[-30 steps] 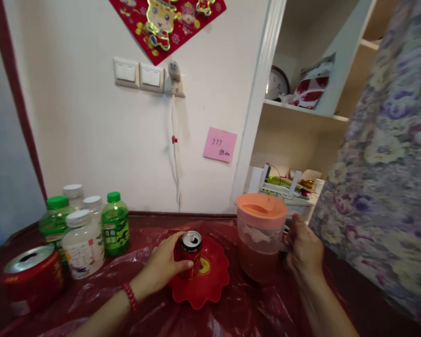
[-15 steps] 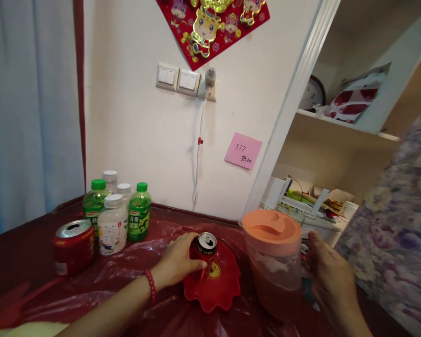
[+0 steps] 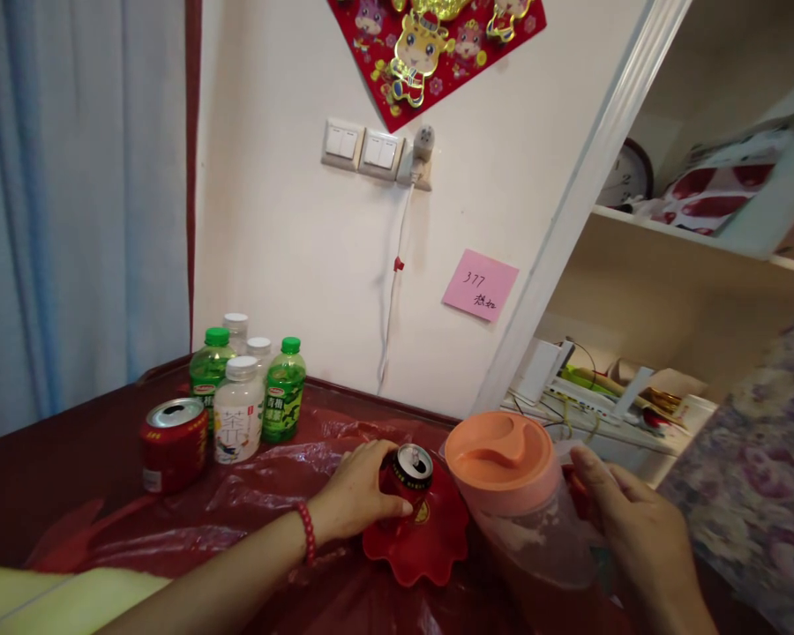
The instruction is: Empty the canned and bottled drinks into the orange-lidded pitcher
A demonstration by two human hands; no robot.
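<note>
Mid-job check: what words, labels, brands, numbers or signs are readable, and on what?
"377": pink note; the handwriting beneath is unclear.
"茶π": front white-capped bottle.
"青梅": right green bottle; the characters below are blurred, its red logo too small.
"2": wall clock, partly hidden.
Too small or blurred: lettering on the large can, and on the small can in the left hand.

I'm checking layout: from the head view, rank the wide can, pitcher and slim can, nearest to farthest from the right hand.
1. Pitcher: in the right hand, on that hand's left.
2. Slim can: farther left, held by the left hand.
3. Wide can: farthest left, beyond the left hand.
</note>
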